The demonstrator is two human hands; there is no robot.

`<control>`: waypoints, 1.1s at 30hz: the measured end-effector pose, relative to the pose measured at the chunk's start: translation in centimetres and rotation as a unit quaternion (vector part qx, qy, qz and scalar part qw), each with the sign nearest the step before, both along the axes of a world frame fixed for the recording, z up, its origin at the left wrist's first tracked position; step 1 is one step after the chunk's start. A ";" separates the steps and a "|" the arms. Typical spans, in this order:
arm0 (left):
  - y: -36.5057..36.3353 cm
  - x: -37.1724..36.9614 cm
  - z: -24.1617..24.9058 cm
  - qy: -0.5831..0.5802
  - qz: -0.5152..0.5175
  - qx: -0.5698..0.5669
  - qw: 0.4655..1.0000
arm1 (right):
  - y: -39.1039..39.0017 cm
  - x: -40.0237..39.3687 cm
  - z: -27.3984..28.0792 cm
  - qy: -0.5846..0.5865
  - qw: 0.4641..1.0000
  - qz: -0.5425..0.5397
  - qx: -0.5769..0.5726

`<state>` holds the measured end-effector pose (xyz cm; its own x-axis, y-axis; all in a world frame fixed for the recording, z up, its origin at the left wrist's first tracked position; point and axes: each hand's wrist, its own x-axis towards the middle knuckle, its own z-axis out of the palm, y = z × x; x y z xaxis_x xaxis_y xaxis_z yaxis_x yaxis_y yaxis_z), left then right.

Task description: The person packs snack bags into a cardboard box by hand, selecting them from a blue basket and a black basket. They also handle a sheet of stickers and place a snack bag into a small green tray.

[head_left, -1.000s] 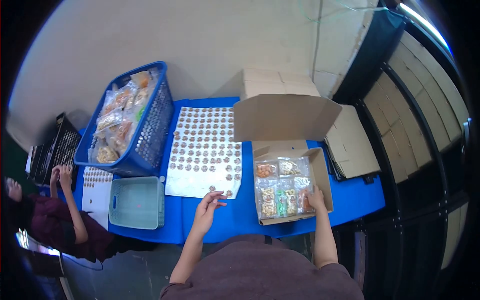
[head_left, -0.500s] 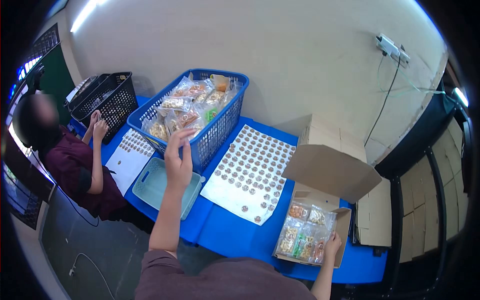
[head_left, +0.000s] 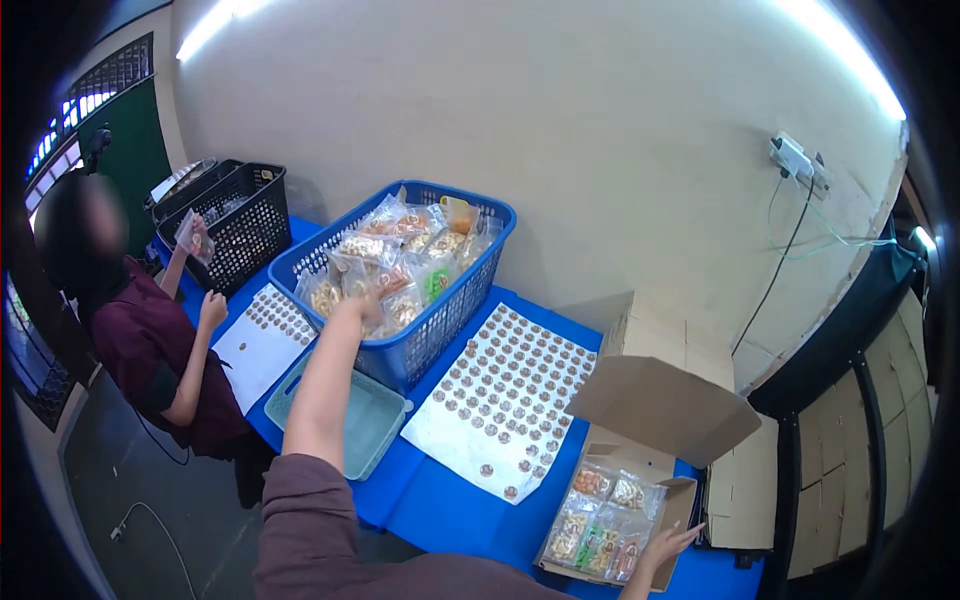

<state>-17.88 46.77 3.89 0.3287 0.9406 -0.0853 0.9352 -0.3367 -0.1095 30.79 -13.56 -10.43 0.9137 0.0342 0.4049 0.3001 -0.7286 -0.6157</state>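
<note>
My left hand (head_left: pixel 364 314) reaches over the near rim of a blue plastic basket (head_left: pixel 430 325) heaped with clear snack packets (head_left: pixel 400 245). Its fingers are down among the packets, blurred and partly hidden. At the right, my right hand (head_left: pixel 668 546) is open beside the near right edge of a cardboard box (head_left: pixel 680 497), fingers stretched out and apart. Inside this box lie several filled packets (head_left: pixel 600 520) in rows, with orange, pale and green contents. The box's flap (head_left: pixel 665 408) stands raised at the back.
A sheet of round stickers (head_left: pixel 500 400) lies between basket and box on the blue table (head_left: pixel 450 530). Below the basket sits a pale green tray (head_left: pixel 375 435). At the left, a person (head_left: pixel 150 330) holds up a packet near a black basket (head_left: pixel 250 220). Folded cardboard (head_left: pixel 745 490) stands at right.
My left hand has gone from above the basket's rim down into the packets. My right hand has let go of the packets and opened outward. The other person has raised a packet.
</note>
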 end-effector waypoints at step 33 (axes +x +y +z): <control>-2.1 1.6 2.9 -0.009 -0.070 -0.196 0.978 | -0.5 -1.3 -2.3 -0.051 0.998 -0.023 -0.006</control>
